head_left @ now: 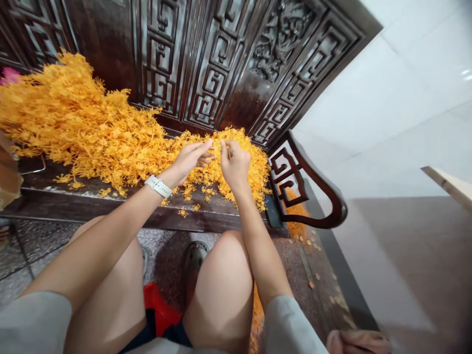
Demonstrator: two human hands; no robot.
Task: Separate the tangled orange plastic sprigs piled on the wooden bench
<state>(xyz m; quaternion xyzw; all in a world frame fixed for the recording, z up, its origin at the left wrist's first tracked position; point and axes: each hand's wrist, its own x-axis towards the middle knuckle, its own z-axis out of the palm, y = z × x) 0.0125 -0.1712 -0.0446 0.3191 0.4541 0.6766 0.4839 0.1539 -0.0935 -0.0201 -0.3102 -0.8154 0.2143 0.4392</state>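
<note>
My left hand [193,158], with a pale watch [158,187] on its wrist, is over a heap of yellow-orange plastic flower pieces [121,132]. Its thumb and forefinger come together at the tips, while the other fingers lie a little apart below. Whatever is between those tips is too small to make out. Just to the right, my right hand [236,162] has its fingers curled into a pinch, facing the left fingertips across a small gap. What it pinches blends into the yellow pieces behind and cannot be told.
The pieces lie along a dark wooden bench [206,221] with a carved back [206,59]. A curved armrest [324,216] closes its right end. More orange pieces [297,216] are on the floor. A cardboard box [7,172] stands at left, and something red [158,307] lies between my legs.
</note>
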